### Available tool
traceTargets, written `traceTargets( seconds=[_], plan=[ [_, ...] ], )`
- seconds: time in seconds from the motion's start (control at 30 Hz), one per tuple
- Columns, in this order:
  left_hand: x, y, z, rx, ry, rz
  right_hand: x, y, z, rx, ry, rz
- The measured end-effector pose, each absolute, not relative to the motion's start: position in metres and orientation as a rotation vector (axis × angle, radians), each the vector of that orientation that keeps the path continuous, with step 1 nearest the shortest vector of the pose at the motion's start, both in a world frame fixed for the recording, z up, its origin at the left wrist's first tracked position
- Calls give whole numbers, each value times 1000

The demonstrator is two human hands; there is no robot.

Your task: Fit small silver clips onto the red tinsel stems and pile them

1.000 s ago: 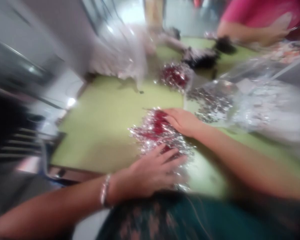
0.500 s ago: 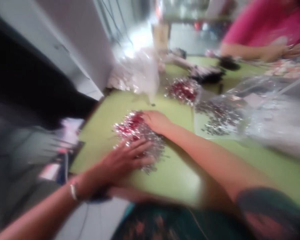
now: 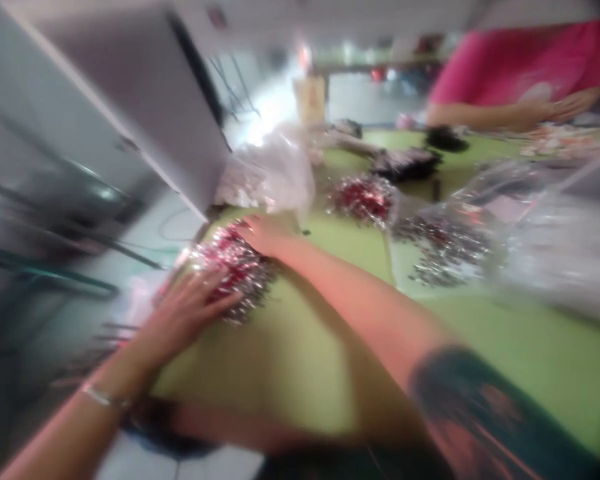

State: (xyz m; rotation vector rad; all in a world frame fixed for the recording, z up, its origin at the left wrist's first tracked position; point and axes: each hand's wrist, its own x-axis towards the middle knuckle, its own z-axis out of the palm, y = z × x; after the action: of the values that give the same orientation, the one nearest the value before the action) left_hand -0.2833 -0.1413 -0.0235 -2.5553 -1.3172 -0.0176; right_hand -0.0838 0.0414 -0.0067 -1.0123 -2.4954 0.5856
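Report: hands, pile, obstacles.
Left hand on red-and-silver pile, near side; right hand, far side. Pile near left edge of table. Plastic bag just beyond.

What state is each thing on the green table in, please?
Near red-and-silver tinsel: loosely heaped
Left hand: fingers spread on that heap
Right hand: touching the heap's far side, grip unclear
Far red-and-silver tinsel: heaped, untouched
Silver pieces: scattered
Back plastic bag: crumpled
Plastic at right: crumpled

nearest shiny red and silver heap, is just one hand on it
No, the left hand touches the heap at its near edge, the right hand at its far edge.
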Motion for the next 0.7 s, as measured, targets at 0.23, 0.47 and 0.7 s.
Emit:
traceTargets(
  seconds=[0.23,0.47,0.7],
  plan=[
    [-273,-145,-7,-2585,-1376,-104,-7,15,-4,-616,-2545,357],
    [-264,-136,10,-2662,-1248,-141,147,-11,-5,-905,-2440,316],
    [-230,-93,25,-2723,-964,-251,231,-49,-19,-1006,-2261,264]
  ],
)
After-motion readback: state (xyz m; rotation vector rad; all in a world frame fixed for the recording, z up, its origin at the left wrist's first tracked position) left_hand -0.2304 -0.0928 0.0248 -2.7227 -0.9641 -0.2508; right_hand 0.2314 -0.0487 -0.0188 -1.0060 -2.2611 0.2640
